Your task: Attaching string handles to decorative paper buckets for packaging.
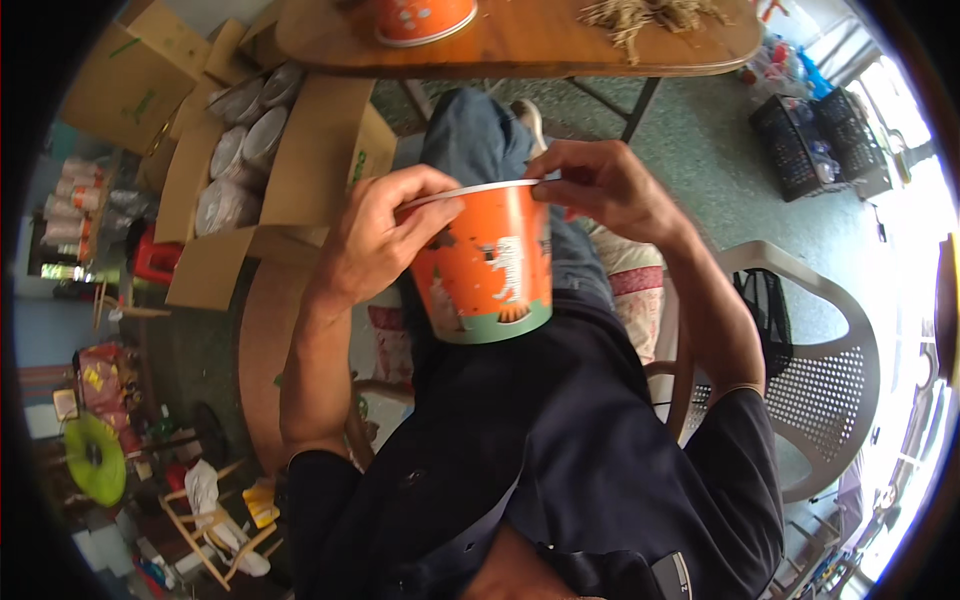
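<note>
Over my lap I hold an orange paper bucket point(470, 265) with a white rim, a green band round its bottom and printed figures on its side. My left hand point(385, 230) pinches the rim on the left, thumb outside. On the right, my right hand point(600, 190) grips the same rim between thumb and fingers. The bucket's side faces me, its rim away from my body; its inside is hidden. Another orange bucket point(425, 18) stands on the wooden table point(500, 50) ahead, cut off by the top edge.
Bundled dry straw-like strands point(650, 20) lie on the table's right. To the left, an open cardboard box point(310, 150) holds several wrapped stacks of bowls or cups point(240, 150). A grey plastic chair point(850, 380) stands at my right. Black crates point(800, 150) sit on the floor at far right.
</note>
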